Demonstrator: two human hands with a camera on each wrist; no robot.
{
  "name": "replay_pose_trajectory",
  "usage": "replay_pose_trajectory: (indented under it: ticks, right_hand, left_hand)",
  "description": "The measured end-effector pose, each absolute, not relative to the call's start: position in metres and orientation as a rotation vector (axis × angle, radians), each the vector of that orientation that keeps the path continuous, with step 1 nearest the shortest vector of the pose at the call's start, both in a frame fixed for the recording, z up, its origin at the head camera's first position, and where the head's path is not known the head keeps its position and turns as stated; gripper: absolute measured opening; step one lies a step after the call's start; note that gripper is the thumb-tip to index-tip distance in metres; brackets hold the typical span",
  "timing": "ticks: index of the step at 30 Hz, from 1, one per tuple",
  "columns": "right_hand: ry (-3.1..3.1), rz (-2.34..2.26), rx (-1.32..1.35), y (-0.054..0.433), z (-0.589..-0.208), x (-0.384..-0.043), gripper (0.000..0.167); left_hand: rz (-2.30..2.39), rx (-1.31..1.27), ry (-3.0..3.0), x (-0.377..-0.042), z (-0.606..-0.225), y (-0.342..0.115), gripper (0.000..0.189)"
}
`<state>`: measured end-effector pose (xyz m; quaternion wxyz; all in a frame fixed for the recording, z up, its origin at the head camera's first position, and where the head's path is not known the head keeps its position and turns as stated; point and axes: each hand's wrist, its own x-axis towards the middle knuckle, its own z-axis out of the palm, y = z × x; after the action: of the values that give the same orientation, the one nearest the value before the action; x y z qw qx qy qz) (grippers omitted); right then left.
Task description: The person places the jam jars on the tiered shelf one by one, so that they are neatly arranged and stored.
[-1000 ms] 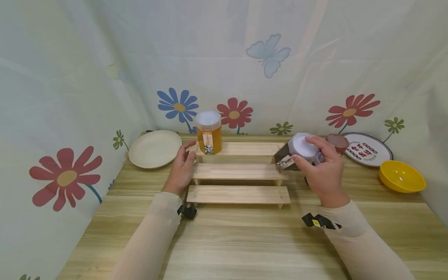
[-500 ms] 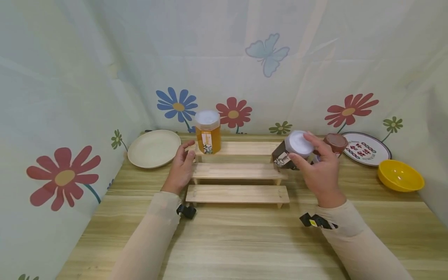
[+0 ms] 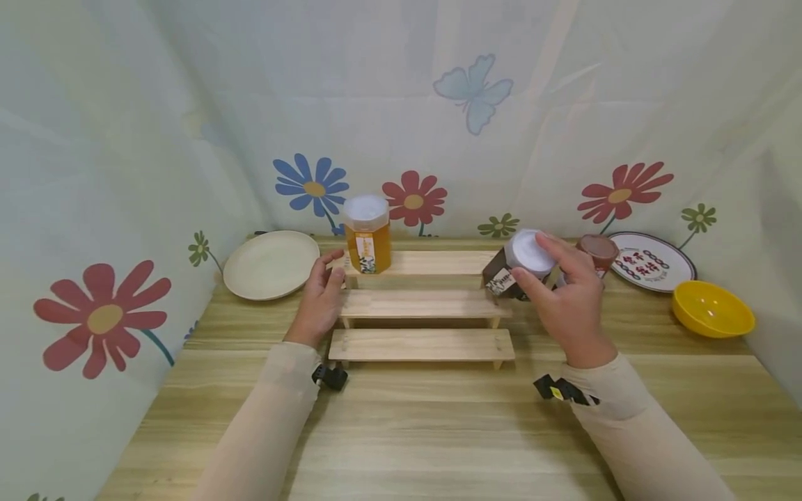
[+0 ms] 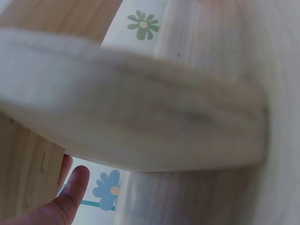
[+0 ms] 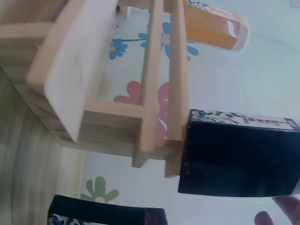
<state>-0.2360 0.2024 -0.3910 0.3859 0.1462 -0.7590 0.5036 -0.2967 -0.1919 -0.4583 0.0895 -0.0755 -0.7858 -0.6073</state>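
Note:
A three-step wooden rack stands mid-table in the head view. My right hand pinches a dark jar by its white lid, thumb in front and fingers behind. The jar tilts, its base at the right end of the top step; in the right wrist view the dark jar overlaps the step's end. My left hand is at the rack's left end, fingertips right at the top step. Its thumb extends past the wood in the left wrist view. An amber honey jar stands upright on the top step's left.
Behind my right hand stands a jar with a reddish-brown lid, partly hidden. Farther right are a patterned plate and a yellow bowl. A cream plate lies left of the rack. A flowered curtain hangs behind the table.
My right hand and the dark jar have shifted slightly left and up toward the top step's end. My left hand keeps its place at the rack. The head view has shifted a little.

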Motion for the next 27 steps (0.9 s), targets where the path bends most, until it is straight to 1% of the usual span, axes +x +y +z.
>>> replay_pose_trajectory:
  ticks: [4, 11, 19, 27]
  right_hand:
    - [-1.965, 1.277, 0.391, 0.203, -0.386, -0.235, 0.061]
    - [-2.005, 1.293, 0.414, 0.205, -0.382, -0.234, 0.055]
    - [-2.127, 1.235, 0.334, 0.205, -0.37, -0.236, 0.049]
    - [-2.189, 1.313, 0.323, 0.204, -0.358, -0.246, 0.047]
  left_hand:
    - [-1.799, -0.217, -2.341, -0.298, -0.458, -0.192, 0.045]
    - [-1.815, -0.211, -2.353, -0.299, -0.46, -0.192, 0.046]
    - [-1.817, -0.22, -2.343, -0.297, -0.459, -0.191, 0.045]
    - [-1.806, -0.228, -2.341, -0.296, -0.459, -0.192, 0.045]
